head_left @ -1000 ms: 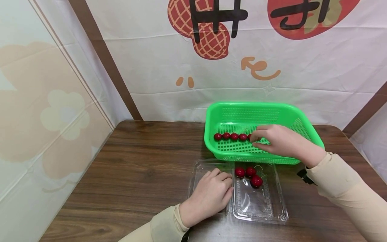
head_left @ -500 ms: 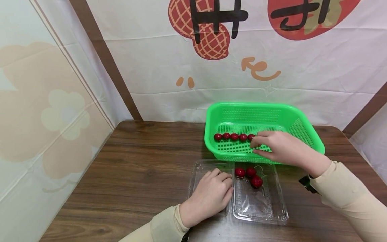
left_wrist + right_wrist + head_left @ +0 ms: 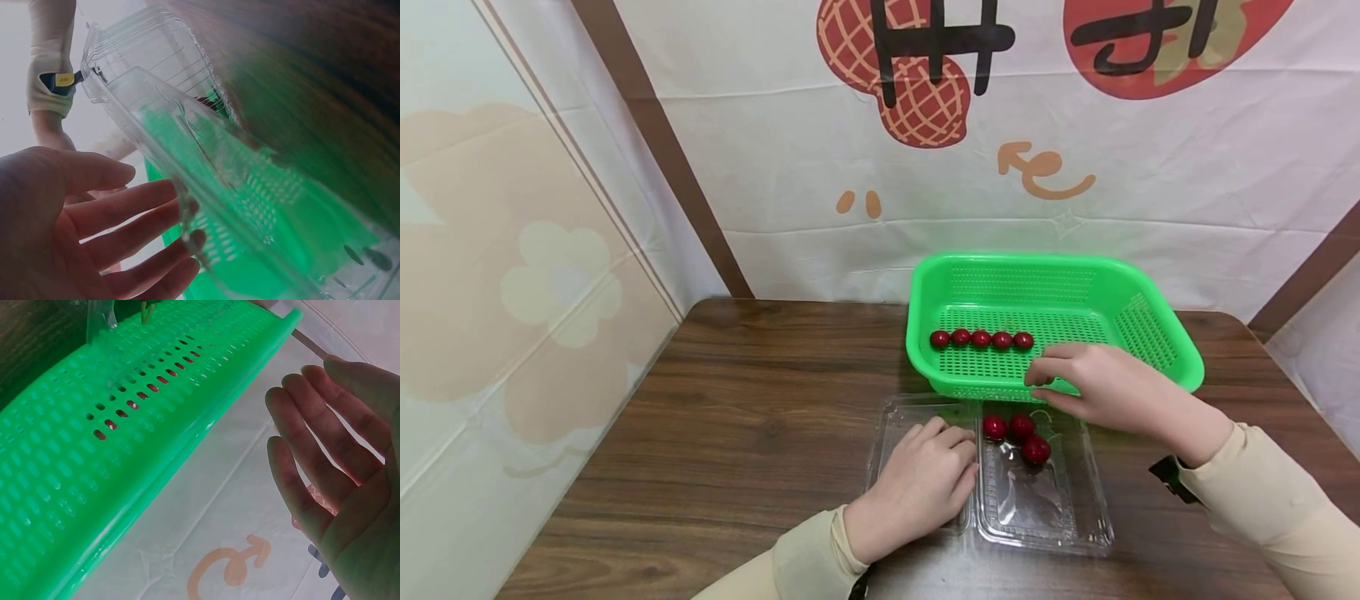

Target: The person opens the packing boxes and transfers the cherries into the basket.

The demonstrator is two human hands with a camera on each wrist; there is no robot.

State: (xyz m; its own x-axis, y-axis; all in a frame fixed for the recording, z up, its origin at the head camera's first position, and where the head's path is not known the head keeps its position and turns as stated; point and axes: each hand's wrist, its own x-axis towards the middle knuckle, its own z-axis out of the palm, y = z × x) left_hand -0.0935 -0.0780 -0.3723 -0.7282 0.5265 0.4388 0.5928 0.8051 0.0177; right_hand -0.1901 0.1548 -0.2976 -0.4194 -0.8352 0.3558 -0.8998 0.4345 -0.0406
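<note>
Several red cherries (image 3: 981, 339) lie in a straight row inside the green plastic basket (image 3: 1022, 282). My right hand (image 3: 1093, 382) hovers above the basket's front rim, just right of and nearer to me than the row. In the right wrist view its relaxed, spread fingers (image 3: 292, 428) hold nothing. In front of the basket lies an unfolded clear plastic clamshell box (image 3: 1026, 517). Three more cherries (image 3: 1036, 450), with thin green stems near them, sit in its right half. My left hand (image 3: 917, 477) rests over its left half, loosely bent fingertips (image 3: 190, 240) at the plastic edge.
The brown wooden table (image 3: 737, 450) extends to the left of the box. Behind the basket hangs a white printed cloth (image 3: 775, 150), and another pale cloth (image 3: 512, 292) hangs along the left side. The basket's front rim stands right behind the box.
My right hand has drawn back from the row's right end toward the basket's front rim, uncovering the last cherry there. The left hand and the box have stayed in place.
</note>
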